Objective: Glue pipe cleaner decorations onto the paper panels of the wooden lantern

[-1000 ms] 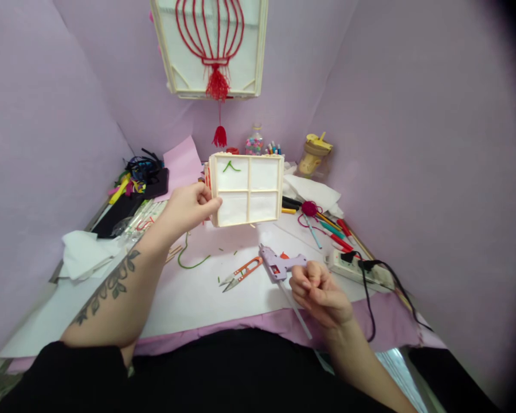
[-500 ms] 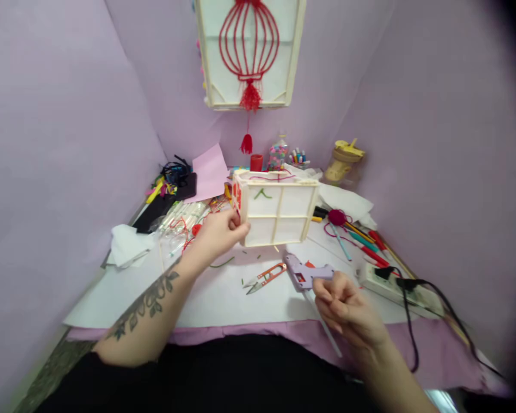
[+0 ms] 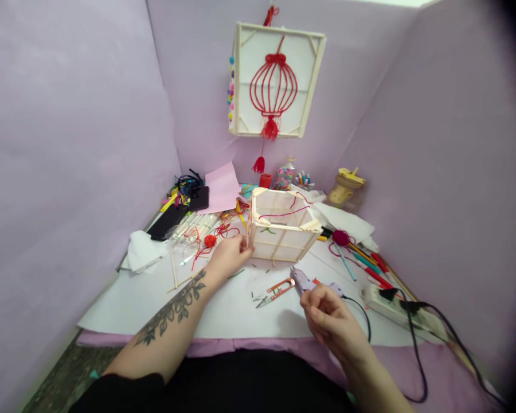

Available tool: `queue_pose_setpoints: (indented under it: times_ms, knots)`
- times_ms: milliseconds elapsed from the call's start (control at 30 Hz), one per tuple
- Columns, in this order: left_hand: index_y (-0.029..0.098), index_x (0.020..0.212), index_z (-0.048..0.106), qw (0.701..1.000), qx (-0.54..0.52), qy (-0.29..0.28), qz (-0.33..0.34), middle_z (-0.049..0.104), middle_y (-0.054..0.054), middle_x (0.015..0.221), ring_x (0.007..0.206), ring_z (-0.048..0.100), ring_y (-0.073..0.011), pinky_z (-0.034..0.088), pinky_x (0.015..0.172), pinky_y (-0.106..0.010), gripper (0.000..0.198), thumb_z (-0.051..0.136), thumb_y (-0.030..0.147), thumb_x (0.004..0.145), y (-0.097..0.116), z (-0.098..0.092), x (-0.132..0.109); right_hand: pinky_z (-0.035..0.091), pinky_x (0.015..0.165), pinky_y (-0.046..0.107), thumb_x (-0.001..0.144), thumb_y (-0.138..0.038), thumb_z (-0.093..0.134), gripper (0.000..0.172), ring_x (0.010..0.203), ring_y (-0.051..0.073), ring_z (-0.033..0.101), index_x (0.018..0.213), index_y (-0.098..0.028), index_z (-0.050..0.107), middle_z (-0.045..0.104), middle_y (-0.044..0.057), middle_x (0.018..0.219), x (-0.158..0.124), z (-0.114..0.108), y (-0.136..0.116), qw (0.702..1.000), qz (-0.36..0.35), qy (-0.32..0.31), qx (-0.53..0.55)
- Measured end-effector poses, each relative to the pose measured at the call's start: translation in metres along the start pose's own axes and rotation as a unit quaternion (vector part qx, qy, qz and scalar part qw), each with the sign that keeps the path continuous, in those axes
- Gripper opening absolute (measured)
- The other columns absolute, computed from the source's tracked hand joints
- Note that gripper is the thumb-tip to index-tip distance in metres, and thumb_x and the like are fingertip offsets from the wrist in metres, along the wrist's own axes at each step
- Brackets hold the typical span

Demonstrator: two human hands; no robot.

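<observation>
A box-shaped paper lantern [image 3: 266, 252] with a pale stick frame stands upright, its top open and a green piece on its front panel. My left hand [image 3: 229, 256] is closed on its lower left edge. In front of a lilac glue gun [image 3: 301, 281], my right hand [image 3: 333, 318] is closed in a pinch, and whatever its fingertips hold is too small to make out. Orange-handled thread snips [image 3: 276, 291] lie left of the glue gun, among small green scraps. Dark red yarn [image 3: 284, 213] runs across the lantern's top.
A larger lantern [image 3: 279, 80] with red trim hangs above. A power strip [image 3: 406, 310] with black cords lies at the right, near markers [image 3: 376, 278] and a dark red yarn ball [image 3: 340, 237]. Packaged sticks [image 3: 193, 225], red yarn [image 3: 210, 241] and white paper [image 3: 144, 252] lie left.
The view has tilted up. The small lantern has gone from tipped, front panel facing me, to upright with its open top showing. My right hand has come nearer the glue gun's nozzle end.
</observation>
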State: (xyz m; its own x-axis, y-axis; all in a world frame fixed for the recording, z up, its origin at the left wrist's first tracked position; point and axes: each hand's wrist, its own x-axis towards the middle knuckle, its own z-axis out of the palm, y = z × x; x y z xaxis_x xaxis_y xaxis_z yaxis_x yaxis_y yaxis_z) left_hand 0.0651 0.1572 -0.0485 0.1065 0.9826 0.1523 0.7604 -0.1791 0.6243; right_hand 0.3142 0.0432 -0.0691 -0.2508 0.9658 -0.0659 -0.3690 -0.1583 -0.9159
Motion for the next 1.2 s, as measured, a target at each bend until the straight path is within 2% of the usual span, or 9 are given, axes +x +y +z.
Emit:
queue_pose_setpoints:
  times_ms: [100, 200, 300, 433, 733, 867, 933, 1033, 1200]
  knots:
    - [0.016, 0.071, 0.061, 0.986, -0.105, -0.128, 0.000, 0.061, -0.001, 0.060, 0.058, 0.059, -0.0146, 0.040, 0.055, -0.025, 0.030, 0.063, 0.046, 0.078, 0.012, -0.009, -0.017, 0.031, 0.040, 0.017, 0.081, -0.040, 0.068, 0.029, 0.045, 0.004, 0.039, 0.072, -0.018, 0.051, 0.048, -0.004, 0.066, -0.003, 0.000, -0.005, 0.989, -0.050, 0.001, -0.140]
    - [0.015, 0.084, 0.063, 0.896, -0.297, -0.329, -0.001, 0.064, -0.001, 0.068, 0.057, 0.061, -0.0120, 0.044, 0.051, -0.022, 0.039, 0.063, 0.053, 0.078, 0.034, -0.008, -0.040, 0.042, 0.054, 0.022, 0.089, -0.032, 0.058, 0.024, 0.059, 0.011, 0.051, 0.070, -0.018, 0.060, 0.052, 0.000, 0.063, -0.005, 0.008, -0.014, 0.929, -0.155, -0.037, -0.333]
    - [0.016, 0.092, 0.062, 0.817, -0.380, -0.434, 0.020, 0.066, -0.002, 0.078, 0.053, 0.059, -0.0082, 0.041, 0.045, -0.019, 0.048, 0.064, 0.061, 0.075, 0.049, 0.003, -0.057, 0.046, 0.062, 0.023, 0.091, -0.021, 0.054, 0.016, 0.069, 0.013, 0.058, 0.088, -0.021, 0.070, 0.059, 0.003, 0.074, -0.006, 0.021, -0.022, 0.865, -0.259, -0.063, -0.425]
    - [0.014, 0.083, 0.061, 0.769, -0.448, -0.456, 0.009, 0.063, 0.000, 0.068, 0.047, 0.055, -0.0059, 0.039, 0.041, -0.017, 0.052, 0.064, 0.065, 0.073, 0.049, 0.015, -0.063, 0.048, 0.062, 0.020, 0.089, -0.013, 0.055, 0.021, 0.067, 0.010, 0.059, 0.099, -0.025, 0.071, 0.059, 0.001, 0.074, -0.004, 0.029, -0.027, 0.847, -0.303, -0.067, -0.433]
    - [0.013, 0.083, 0.063, 0.701, -0.492, -0.514, 0.044, 0.060, 0.002, 0.056, 0.041, 0.052, -0.0047, 0.035, 0.040, -0.016, 0.047, 0.062, 0.060, 0.079, 0.047, 0.008, -0.065, 0.050, 0.063, 0.022, 0.090, -0.027, 0.061, 0.017, 0.068, 0.012, 0.061, 0.100, -0.031, 0.074, 0.062, 0.001, 0.074, -0.003, 0.022, -0.025, 0.908, -0.252, -0.105, -0.318]
    - [0.013, 0.083, 0.062, 0.712, -0.486, -0.506, 0.032, 0.061, 0.001, 0.057, 0.042, 0.053, -0.0055, 0.035, 0.040, -0.016, 0.047, 0.062, 0.060, 0.079, 0.049, 0.006, -0.065, 0.049, 0.062, 0.024, 0.092, -0.034, 0.057, 0.022, 0.068, 0.012, 0.061, 0.107, -0.029, 0.073, 0.065, 0.002, 0.075, -0.006, 0.021, -0.028, 0.905, -0.266, -0.119, -0.310]
    - [0.013, 0.078, 0.061, 0.756, -0.474, -0.451, 0.008, 0.060, 0.002, 0.055, 0.041, 0.051, -0.0052, 0.035, 0.040, -0.016, 0.043, 0.064, 0.056, 0.079, 0.048, 0.004, -0.062, 0.047, 0.059, 0.024, 0.094, -0.034, 0.053, 0.027, 0.062, 0.012, 0.059, 0.108, -0.023, 0.072, 0.064, 0.003, 0.069, -0.010, 0.017, -0.029, 0.872, -0.263, -0.102, -0.401]
    - [0.015, 0.071, 0.057, 0.812, -0.496, -0.307, -0.028, 0.053, 0.005, 0.048, 0.037, 0.042, -0.0040, 0.029, 0.037, -0.016, 0.034, 0.064, 0.047, 0.078, 0.044, 0.001, -0.052, 0.044, 0.060, 0.025, 0.096, -0.032, 0.046, 0.031, 0.063, 0.015, 0.061, 0.106, -0.018, 0.072, 0.067, 0.006, 0.068, -0.014, 0.012, -0.027, 0.758, -0.177, -0.068, -0.624]
    - [0.016, 0.067, 0.052, 0.804, -0.560, -0.193, -0.061, 0.047, 0.007, 0.042, 0.034, 0.036, -0.0039, 0.022, 0.036, -0.017, 0.027, 0.063, 0.040, 0.073, 0.039, -0.001, -0.039, 0.043, 0.063, 0.029, 0.094, -0.035, 0.047, 0.045, 0.078, 0.024, 0.068, 0.132, -0.012, 0.054, 0.073, 0.013, 0.088, -0.008, 0.021, -0.013, 0.569, 0.021, -0.101, -0.816]
